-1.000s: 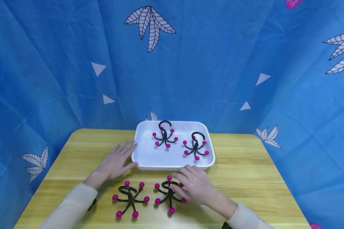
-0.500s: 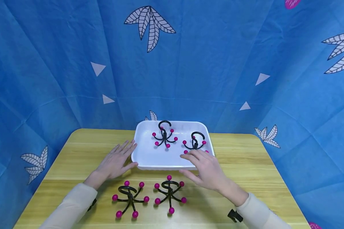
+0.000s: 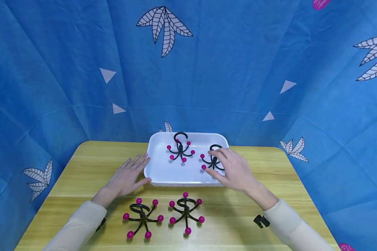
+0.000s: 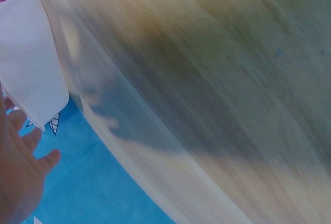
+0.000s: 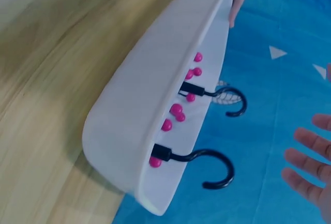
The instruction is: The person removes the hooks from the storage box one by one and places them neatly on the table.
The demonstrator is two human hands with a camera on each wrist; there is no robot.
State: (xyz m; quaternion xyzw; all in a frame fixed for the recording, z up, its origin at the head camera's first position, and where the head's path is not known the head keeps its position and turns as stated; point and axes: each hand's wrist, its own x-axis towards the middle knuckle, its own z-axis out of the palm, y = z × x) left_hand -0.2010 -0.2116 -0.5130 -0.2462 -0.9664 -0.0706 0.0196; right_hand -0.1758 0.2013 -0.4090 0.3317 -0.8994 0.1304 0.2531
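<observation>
A white rectangular tray (image 3: 172, 174) holds two black swivel hanger hooks with pink ball tips, one toward the back left (image 3: 180, 149) and one at the right (image 3: 214, 161). Over the right-hand one hovers my right hand (image 3: 234, 170), thumb and fingers spread. In the right wrist view, a gap shows between the fingers (image 5: 310, 151) and the curved black hook (image 5: 220, 169). My left hand (image 3: 125, 177) lies flat with its fingertips at the tray's left edge. On the table in front stand two similar hooks, a left one (image 3: 142, 217) and a right one (image 3: 186, 210).
The wooden table (image 3: 270, 195) carries the tray near its back edge. A blue curtain (image 3: 194, 80) with leaf prints hangs behind and at both sides. Black wrist straps (image 3: 261, 221) show by the pale sleeves (image 3: 289, 223).
My right hand has moved from beside the front right hook up and right, over the right hook in the tray. The left hand and all the hooks have stayed put.
</observation>
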